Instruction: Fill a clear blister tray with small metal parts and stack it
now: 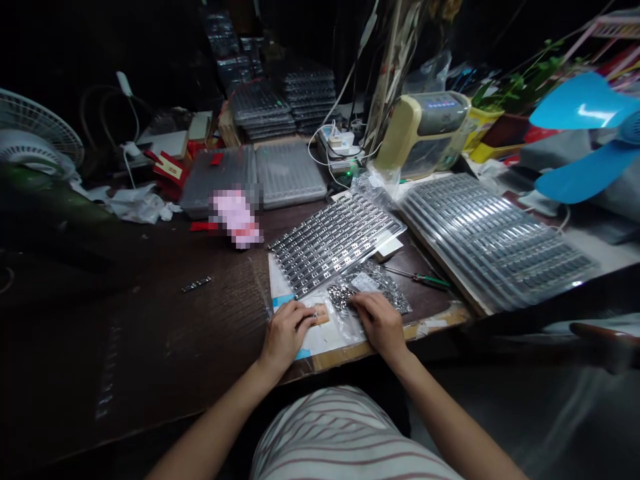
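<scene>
- Person's striped top point(340, 433) fills the bottom of the frame, forearms reaching forward to the edge of a dark worktop point(135, 333).
- Left hand point(286, 335): grip nearly closed, fingertips pinched on what appears to be a small metal part point(315, 313), just above a tan pad point(321, 315).
- Right hand point(380, 323): grip loosely curled, resting on a clear bag of metal parts point(370, 293); whether it has hold of anything cannot be told.
- Both hands work over a white sheet point(295, 340) edged with blue tape, the bag lying partly on it.
- Just beyond, a plastic-covered tray of silver metal strips point(335, 240) sits on the sheet, touching the bag.
- To its right, a green-handled screwdriver point(430, 282) lies beside the bag.
- Further right, a large stack of similar strips point(490, 240) leans at the worktop's edge.
- Left of the sheet, a lone metal strip point(196, 285) lies apart on the worktop.
- Farther on, a blurred pink object point(235, 217) rests against a grey case point(215, 183), beside a clear tray point(290, 175).
- Behind them stand stacked dark trays point(260, 110), a power strip point(340, 143) and a beige machine point(423, 133).
- At the edges: a white fan point(37, 130) on the left, blue fan blades point(585, 133) on the right.
</scene>
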Demonstrator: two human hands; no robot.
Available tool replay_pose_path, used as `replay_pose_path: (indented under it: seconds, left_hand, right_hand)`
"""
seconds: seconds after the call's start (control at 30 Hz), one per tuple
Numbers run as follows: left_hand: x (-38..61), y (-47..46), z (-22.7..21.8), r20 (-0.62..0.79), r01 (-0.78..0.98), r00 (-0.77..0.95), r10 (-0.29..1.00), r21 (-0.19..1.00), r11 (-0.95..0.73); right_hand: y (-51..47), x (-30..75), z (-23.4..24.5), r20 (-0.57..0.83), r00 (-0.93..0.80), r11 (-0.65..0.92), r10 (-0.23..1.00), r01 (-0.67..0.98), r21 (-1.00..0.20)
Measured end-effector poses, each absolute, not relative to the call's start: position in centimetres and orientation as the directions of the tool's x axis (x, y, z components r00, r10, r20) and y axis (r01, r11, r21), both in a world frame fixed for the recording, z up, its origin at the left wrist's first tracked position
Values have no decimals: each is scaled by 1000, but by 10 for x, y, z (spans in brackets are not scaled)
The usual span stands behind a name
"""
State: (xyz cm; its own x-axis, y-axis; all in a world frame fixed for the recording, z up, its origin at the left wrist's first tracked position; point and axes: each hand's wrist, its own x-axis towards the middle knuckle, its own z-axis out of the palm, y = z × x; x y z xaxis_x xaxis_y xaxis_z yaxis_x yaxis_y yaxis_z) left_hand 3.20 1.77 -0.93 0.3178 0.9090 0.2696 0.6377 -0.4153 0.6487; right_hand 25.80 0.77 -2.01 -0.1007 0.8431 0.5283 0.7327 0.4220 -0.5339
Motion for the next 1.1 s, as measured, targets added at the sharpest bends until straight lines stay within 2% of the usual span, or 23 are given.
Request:
replay_pose_path:
  seconds: [0.13,0.3,0.47,0.63,0.87,1.1]
  left_hand:
    - [33,19,-8,269,663,335,903,614,-428]
    - [35,20,-7,262,672,341,903,604,-429]
    - [32,21,-6,278,601,299,913,688,-406]
    - [23,24,-5,339,530,107,935,776,-342]
    - [22,23,-8,323,522,138,936,780,-346]
    - [22,30,4,267,518,137,954,801,-299]
  right_hand:
    - [8,259,-21,534,-106,428,839,735,-527]
    - [6,252,-16,497,-93,408,863,707,-577]
    - [9,224,-9,418,-173,405,892,716,-568]
    - [13,199,-10,405,-222,414,887,769,-486]
    - [14,198,-10,408,-245,412,879,822,-394]
    - [16,251,-15,440,-294,399,849,902,-167]
